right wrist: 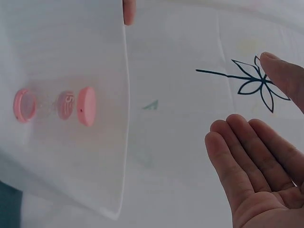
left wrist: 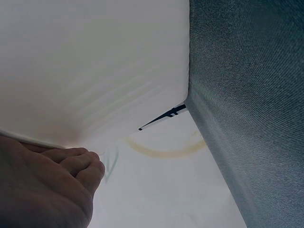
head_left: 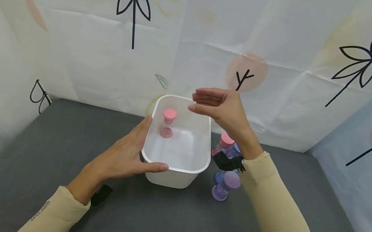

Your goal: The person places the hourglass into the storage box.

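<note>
The left hand grasps the near-left corner of the white bin, thumb curled along the front rim and fingers against the left wall; the right hand hovers released above the bin's far-right corner, fingers straight and together, palm empty; inside the bin stands 1 pink hourglass timer, near the back wall; the bin sits on the grey bench; just right of it, partly behind the right wrist, cluster a pink-capped timer and a purple timer; a white cloth backdrop with black flower drawings rises behind.
</note>
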The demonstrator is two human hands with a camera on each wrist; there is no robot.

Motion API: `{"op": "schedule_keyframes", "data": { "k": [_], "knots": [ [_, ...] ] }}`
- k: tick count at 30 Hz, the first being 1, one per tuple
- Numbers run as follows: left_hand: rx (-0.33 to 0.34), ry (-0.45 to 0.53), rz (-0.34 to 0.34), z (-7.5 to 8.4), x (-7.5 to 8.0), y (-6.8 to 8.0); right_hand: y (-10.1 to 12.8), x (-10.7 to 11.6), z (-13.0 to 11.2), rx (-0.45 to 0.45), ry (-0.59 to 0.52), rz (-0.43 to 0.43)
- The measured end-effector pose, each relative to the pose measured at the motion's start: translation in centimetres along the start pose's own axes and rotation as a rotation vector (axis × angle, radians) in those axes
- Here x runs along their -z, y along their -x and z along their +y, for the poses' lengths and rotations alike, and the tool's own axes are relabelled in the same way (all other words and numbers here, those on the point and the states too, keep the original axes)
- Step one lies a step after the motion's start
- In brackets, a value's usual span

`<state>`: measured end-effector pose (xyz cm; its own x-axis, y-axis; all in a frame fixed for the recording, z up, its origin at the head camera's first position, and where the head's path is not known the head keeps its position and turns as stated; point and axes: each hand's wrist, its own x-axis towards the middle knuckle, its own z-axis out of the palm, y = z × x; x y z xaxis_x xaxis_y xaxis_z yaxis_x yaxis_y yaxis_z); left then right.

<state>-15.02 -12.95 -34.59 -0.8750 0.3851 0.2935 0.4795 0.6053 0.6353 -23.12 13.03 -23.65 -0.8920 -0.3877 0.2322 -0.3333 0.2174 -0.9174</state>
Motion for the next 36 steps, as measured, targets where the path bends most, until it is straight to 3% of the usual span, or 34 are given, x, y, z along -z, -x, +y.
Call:
{"op": "schedule_keyframes", "data": {
  "k": [10,22,27,36],
  "knots": [
    [-0.019,-0.008,0.008,-0.3,-0.2,0.0,7.3,4.8,3.2,-0.023,0.028,0.054],
    [-0.043,0.004,0.02,-0.2,-0.4,-0.1,15.0,7.2,7.4,-0.027,-0.013,0.147],
    [-0.034,0.005,0.014,-0.3,-0.4,-0.1,16.6,7.7,8.8,-0.067,0.0,0.134],
    [-0.023,-0.012,0.013,-0.2,-0.1,0.0,17.2,9.4,9.7,-0.037,0.01,0.0]
  ]
}}
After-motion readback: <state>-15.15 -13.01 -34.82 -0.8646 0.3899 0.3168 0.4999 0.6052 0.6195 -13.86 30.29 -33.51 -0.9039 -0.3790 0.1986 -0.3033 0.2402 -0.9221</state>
